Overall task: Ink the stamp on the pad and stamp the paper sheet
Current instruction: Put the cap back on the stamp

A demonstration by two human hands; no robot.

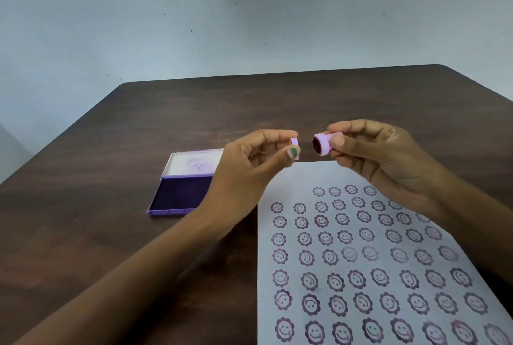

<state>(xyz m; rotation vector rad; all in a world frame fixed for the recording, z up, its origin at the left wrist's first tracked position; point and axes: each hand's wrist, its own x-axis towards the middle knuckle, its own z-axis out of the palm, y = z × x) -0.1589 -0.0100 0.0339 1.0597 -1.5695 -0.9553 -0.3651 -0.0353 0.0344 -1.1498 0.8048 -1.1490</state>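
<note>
Stamp held up, pad open, sheet nearly filled.

The small lilac stamp [323,143] lies sideways in the air, its dark inked face turned left; its pink cap [294,142] is apart just beside it. The purple ink pad [180,194] lies open on the left, lid back. The paper sheet [361,261], on the right, carries rows of purple smiling flower prints.

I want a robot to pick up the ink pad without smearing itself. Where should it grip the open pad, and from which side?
Grip the ink pad by its purple base's short left edge, coming in from the left. The lid lies open along the far side, the inked surface faces up, and the left hand crosses its right end, so the left rim is probably safest.
</note>
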